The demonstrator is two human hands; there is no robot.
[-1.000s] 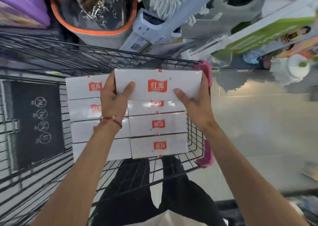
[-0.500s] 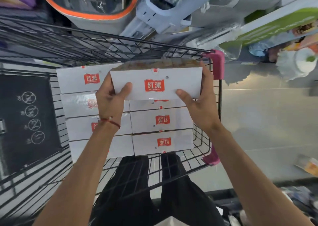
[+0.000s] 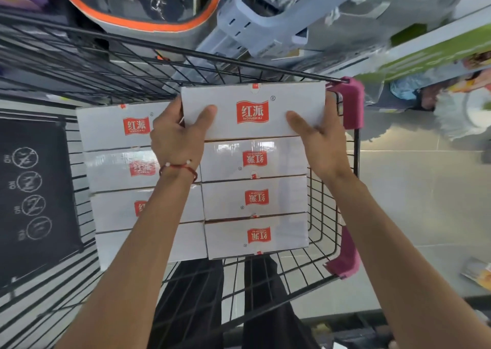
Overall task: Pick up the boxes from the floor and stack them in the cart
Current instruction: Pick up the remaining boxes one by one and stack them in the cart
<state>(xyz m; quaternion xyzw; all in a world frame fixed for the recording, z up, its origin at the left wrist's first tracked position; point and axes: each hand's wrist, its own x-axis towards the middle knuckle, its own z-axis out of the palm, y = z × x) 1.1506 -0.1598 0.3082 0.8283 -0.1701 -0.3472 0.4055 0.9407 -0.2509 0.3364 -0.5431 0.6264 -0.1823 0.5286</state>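
Over the cart, each hand grips the top box.

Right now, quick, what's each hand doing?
Left hand: holding the left end of the white box.
Right hand: holding the right end of the same box.

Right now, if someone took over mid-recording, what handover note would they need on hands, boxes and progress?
Left hand and right hand: each grips an end of the white box, at the far right of the shopping cart.
Done: seven matching boxes lie in two columns beside and nearer than it.
To do: seat and release this box; fetch any others from the floor, none clearly in view.
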